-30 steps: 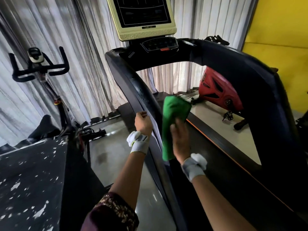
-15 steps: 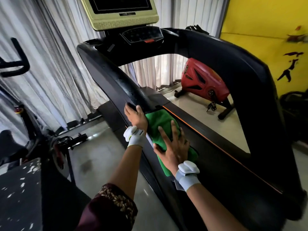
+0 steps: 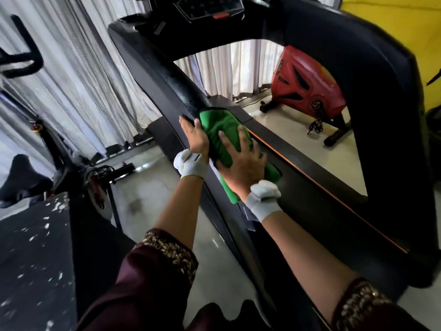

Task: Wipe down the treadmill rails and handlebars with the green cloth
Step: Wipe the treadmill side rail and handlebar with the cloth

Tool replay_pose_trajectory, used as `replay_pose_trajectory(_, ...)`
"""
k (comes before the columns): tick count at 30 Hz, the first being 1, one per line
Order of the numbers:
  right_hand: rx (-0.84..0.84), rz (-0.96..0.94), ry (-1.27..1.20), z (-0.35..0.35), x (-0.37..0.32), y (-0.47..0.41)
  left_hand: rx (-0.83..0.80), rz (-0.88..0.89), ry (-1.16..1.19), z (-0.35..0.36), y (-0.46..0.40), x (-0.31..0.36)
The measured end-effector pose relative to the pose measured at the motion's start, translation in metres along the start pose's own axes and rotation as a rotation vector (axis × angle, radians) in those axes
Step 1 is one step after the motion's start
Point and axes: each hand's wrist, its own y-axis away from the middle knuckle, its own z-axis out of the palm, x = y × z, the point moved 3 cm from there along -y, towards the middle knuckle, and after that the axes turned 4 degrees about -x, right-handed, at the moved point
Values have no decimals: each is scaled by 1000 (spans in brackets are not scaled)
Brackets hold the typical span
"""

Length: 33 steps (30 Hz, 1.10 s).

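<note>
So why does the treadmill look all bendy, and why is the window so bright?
Head view: the wide lens bows the left rail and right upright; daylight through the curtains washes them pale and leaves the black frame dark; picture edges are smeared, the speckled surface most; the green cloth and right hand stay fairly sharp.

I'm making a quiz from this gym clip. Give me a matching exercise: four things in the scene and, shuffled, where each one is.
Things:
1. green cloth
2. left hand
3. red exercise machine
4. orange button

Places:
A. on the floor behind the treadmill frame
B. under the right hand, on the rail
C. on the console, top of view
D. on the rail, left of the cloth

Pairs: 1-B, 2-D, 3-A, 4-C
</note>
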Motion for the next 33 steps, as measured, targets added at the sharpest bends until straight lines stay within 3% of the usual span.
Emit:
replay_pose_trajectory(5,95,-102,50,9,12,35,-69,-78,161,-3,-6,-5)
replay_pose_trajectory(11,12,-37,59,2,-13,-21,-16,-124,207,-5,-2,-1)
replay_pose_trajectory(16,71,-99,82,12,3,12,-12,-124,263,-3,-5,-2)
replay_pose_trajectory(22,-32,-55,94,3,-19,-32,6,-217,421,-5,-7,-4)
replay_pose_trajectory(26,52,-125,100,8,-7,-8,-5,-163,374,-5,-12,0)
replay_pose_trajectory(29,15,-104,115,8,-12,-17,-25,-199,426,-6,-20,-6)
replay_pose_trajectory(33,-161,-88,78,2,-36,-63,-26,-222,452,-9,-22,-10)
